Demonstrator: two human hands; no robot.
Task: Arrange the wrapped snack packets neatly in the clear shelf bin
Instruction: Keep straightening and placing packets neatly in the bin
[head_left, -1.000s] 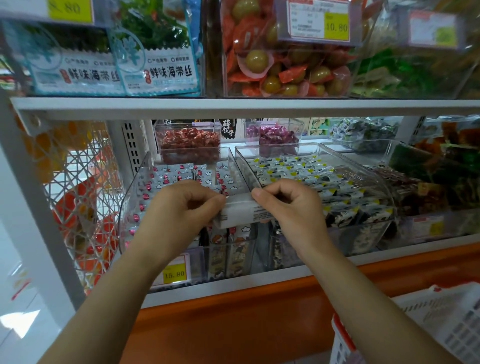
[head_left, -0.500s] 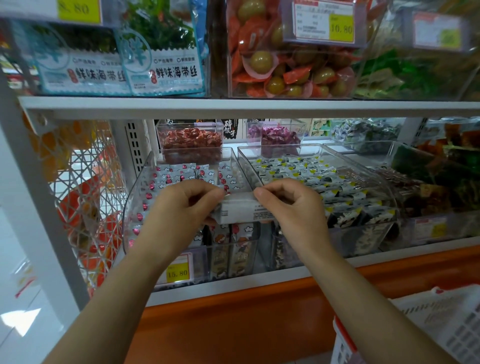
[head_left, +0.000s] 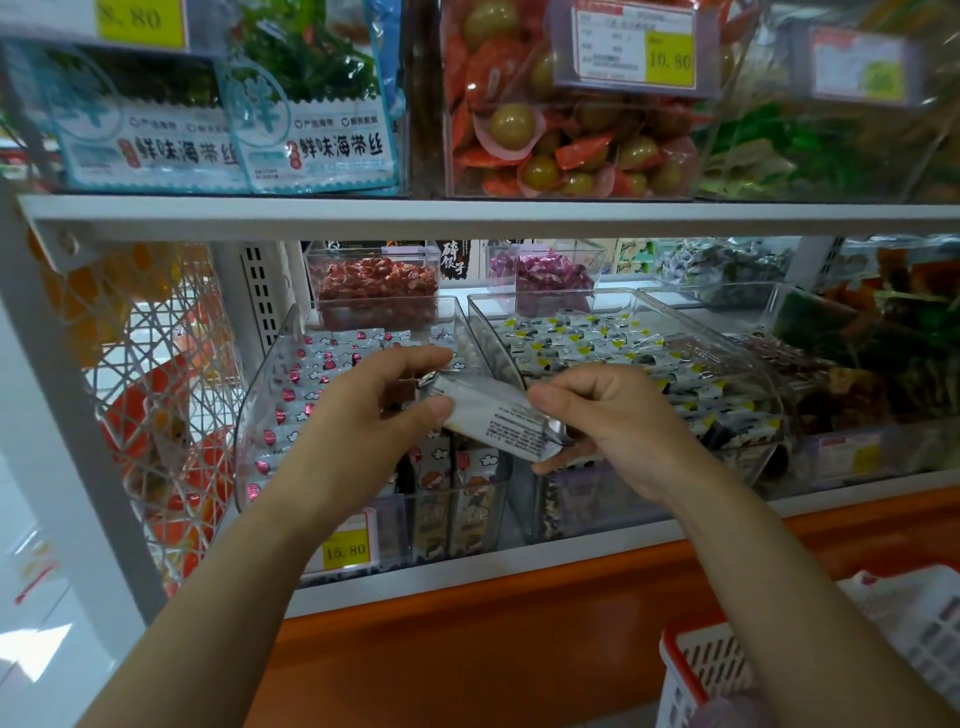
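Silver snack packet (head_left: 493, 418) is tilted over the front of the clear shelf bin (head_left: 254, 415). Left hand (head_left: 363, 415) pinches one end, right hand (head_left: 608, 421) the other. Risk: the slick wrapper slips and falls outside the bin, or lands skewed across the stacked packets (head_left: 317, 371).

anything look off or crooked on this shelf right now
Only the silver packet pinched between the left hand and right hand. It is tilted, right end lower, printed back toward the camera, above the front of the clear bin, while the pink-dotted packets inside lie in rows. Nothing looks spilled or torn.
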